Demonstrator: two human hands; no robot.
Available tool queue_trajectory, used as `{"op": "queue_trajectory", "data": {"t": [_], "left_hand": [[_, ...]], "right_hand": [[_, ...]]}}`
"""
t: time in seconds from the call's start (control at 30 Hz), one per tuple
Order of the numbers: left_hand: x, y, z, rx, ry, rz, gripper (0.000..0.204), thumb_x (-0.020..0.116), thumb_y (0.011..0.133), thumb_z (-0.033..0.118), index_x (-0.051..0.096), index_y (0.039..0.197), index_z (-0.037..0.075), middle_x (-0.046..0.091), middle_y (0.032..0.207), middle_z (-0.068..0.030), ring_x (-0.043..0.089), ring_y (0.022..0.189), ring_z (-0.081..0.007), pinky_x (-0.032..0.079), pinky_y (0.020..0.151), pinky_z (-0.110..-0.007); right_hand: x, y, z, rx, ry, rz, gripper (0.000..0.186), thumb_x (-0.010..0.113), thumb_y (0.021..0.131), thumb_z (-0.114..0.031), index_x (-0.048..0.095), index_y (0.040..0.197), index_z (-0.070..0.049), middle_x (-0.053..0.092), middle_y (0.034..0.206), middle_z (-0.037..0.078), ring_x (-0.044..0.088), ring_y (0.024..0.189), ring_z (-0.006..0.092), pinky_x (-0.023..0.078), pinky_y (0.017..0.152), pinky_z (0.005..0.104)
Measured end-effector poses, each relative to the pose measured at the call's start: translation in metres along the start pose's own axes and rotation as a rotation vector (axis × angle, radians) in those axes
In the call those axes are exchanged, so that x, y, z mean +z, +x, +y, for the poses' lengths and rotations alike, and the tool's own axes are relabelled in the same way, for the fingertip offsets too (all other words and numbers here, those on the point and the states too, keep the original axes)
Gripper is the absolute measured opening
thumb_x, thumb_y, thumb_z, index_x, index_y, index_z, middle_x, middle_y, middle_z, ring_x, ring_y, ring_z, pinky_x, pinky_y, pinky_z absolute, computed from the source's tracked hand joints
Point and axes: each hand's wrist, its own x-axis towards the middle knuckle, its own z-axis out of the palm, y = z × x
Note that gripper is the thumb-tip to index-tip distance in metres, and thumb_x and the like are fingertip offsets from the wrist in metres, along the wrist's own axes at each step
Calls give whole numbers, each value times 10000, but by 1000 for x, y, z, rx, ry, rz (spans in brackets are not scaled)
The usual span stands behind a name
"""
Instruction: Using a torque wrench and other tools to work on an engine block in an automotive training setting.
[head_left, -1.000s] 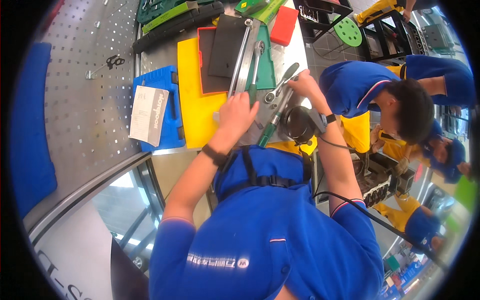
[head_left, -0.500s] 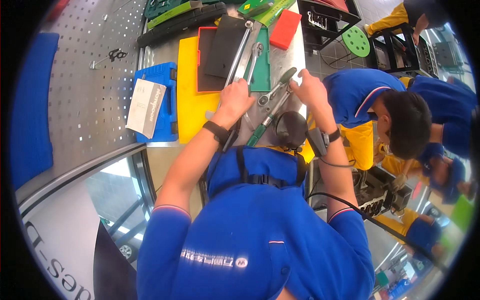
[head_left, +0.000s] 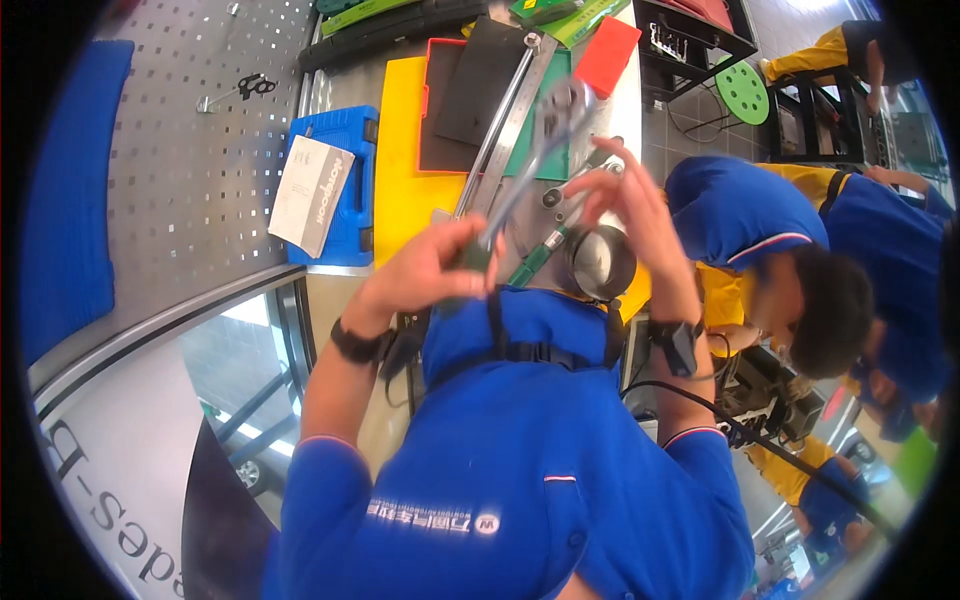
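Observation:
My left hand is closed around the dark green handle of a ratchet wrench, lifted over the bench and smeared by motion. Its round head points away from me. To its right, my right hand hovers with fingers apart and nothing in them. Below that hand lie a second ratchet, a green-handled tool and a round metal cup with a shiny inside. A long chrome bar rests beside a flat steel strip, behind the raised wrench.
A blue case with a white notebook on it stands at the left. Yellow, red and green trays or boxes cover the bench's far part. Close by on the right, a crouching co-worker leans over engine parts.
My left hand has raised the ratchet wrench off the bench and drawn it toward me. My right hand has come away from the second ratchet, its fingers spreading. The view has shifted slightly.

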Motion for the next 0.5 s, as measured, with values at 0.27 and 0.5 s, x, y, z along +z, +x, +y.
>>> {"op": "queue_trajectory", "data": {"t": [0.27,0.5], "left_hand": [[27,-54,-40,-270,37,-95,301,606,872,71,593,1164,-1,630,996,-31,602,949,-117,494,874,-283],[25,-56,-24,57,-212,320,804,351,951,813,540,847,38,443,641,10,408,561,-101,345,530,-262]], "right_hand": [[120,-59,31,281,132,-118,301,531,1063,-87,412,1335,-35,612,992,47,557,702,85,483,631,258],[131,-23,-21,-230,-788,-420,479,663,932,-114,499,1364,11,628,1055,191,650,942,408,533,867,466]]}}
